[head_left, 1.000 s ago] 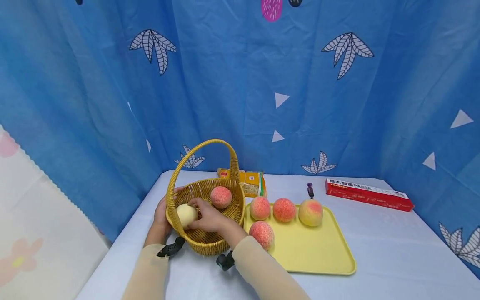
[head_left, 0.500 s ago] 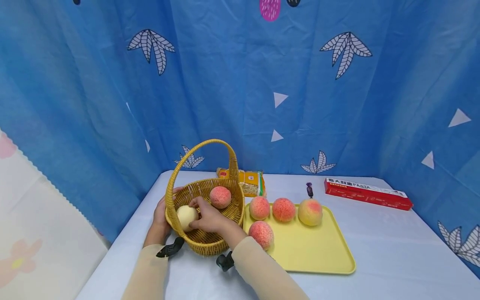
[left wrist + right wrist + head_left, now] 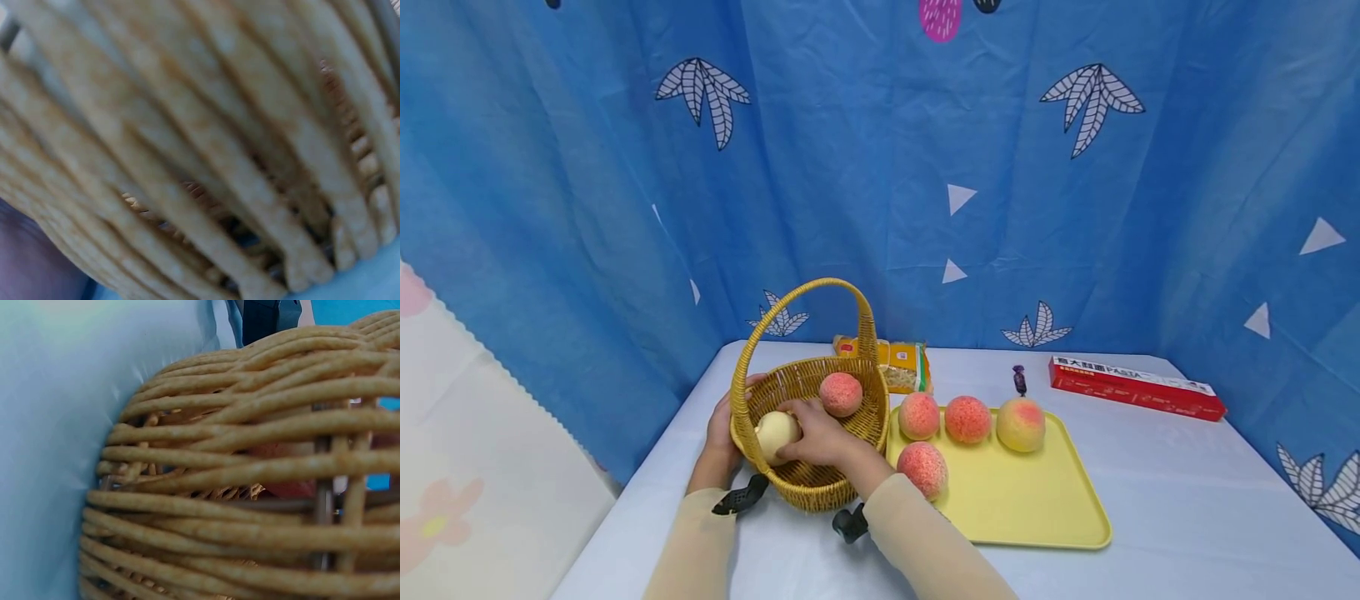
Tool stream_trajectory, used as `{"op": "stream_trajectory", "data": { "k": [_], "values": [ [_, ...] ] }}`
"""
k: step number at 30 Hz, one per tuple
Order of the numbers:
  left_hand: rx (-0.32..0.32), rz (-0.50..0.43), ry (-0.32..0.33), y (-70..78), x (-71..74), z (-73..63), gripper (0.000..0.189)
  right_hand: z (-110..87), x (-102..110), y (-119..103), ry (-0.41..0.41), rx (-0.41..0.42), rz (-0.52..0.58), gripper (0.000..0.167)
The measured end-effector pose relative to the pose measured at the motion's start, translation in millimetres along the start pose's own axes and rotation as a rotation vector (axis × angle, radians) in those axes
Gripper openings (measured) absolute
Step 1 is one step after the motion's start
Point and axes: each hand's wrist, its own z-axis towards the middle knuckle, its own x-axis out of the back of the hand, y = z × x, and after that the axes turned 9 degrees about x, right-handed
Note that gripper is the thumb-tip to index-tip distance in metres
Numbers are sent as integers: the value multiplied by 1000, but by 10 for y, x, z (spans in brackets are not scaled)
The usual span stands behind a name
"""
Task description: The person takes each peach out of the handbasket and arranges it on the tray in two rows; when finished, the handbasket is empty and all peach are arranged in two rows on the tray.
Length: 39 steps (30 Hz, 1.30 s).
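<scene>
A wicker basket [image 3: 827,498] with a tall arched handle stands on the left of the table. Inside it, at the left, is a pale cream peach [image 3: 777,437]. My right hand [image 3: 823,433] reaches in over the near rim and holds that peach between thumb and fingers. From outside, my left hand [image 3: 722,429] holds the basket's left wall, its fingertips at the rim. A pinkish-red peach [image 3: 841,394] lies deeper in the basket. Both wrist views are filled by wicker wall [image 3: 187,137], and neither shows the held peach clearly.
Right of the basket lies a yellow tray [image 3: 1026,508] with several peaches [image 3: 968,419] on it. An orange pasta bag [image 3: 904,365] sits behind the basket. Farther right are a purple wrapped candy [image 3: 1020,381] and a red pasta box [image 3: 1138,389].
The pale peach has turned and shifted slightly right within the basket, and my right fingers have closed further around it. My left hand and the basket stay where they were.
</scene>
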Motion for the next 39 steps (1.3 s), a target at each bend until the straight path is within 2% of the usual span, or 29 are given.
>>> {"op": "stream_trajectory", "data": {
  "k": [9,15,22,29,39],
  "values": [
    [-11,6,1,8,15,-17,40,-15,9,2,-20,-39,144,61],
    [-3,-17,3,34,-7,-9,38,-11,14,8,-16,-52,120,57],
    [-25,0,-1,19,2,4,39,-3,18,5,-40,-17,86,66],
    [9,-16,-10,23,7,1,42,-13,12,-20,-14,-23,24,68],
    [11,19,-1,13,11,4,42,-22,2,-34,22,-3,72,69]
  ]
}}
